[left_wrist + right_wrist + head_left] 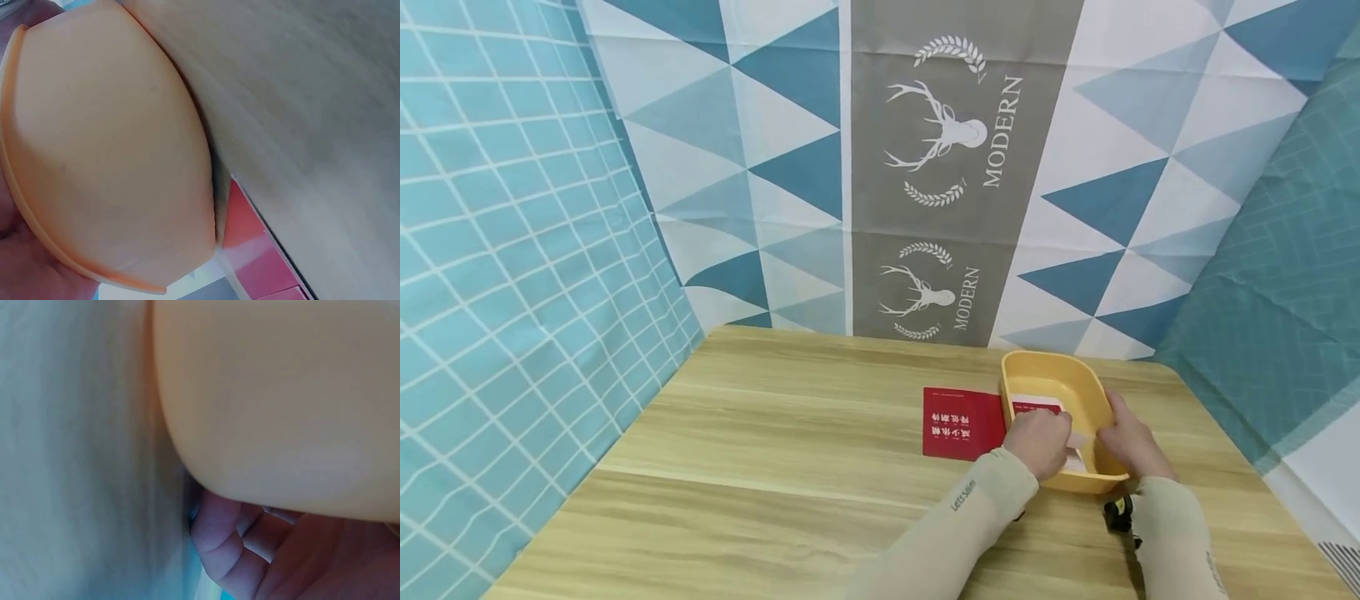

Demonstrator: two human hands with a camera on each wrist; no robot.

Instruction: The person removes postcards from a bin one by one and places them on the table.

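A yellow plastic bin [1045, 364] stands at the right of the table. My left hand [1037, 443] reaches over its near left rim, fingers curled, and pinches a white card [1078, 439] inside; its fingertips are partly hidden. Red and white cards [1036, 403] lie in the bin beside that hand. On the bin's right side my right hand [1133, 437] grips the wall, thumb at the rim. The right wrist view shows its fingers [219, 534] against the bin's outer wall [275, 412]. A red card [958, 423] with white lettering lies flat, touching the bin's left side.
The wooden table [760, 433] extends to the left and toward the front. A patterned cloth [925, 167] hangs behind its back edge, and a blue tiled-print sheet [512, 250] hangs along the left. A teal sheet [1277, 275] covers the right side.
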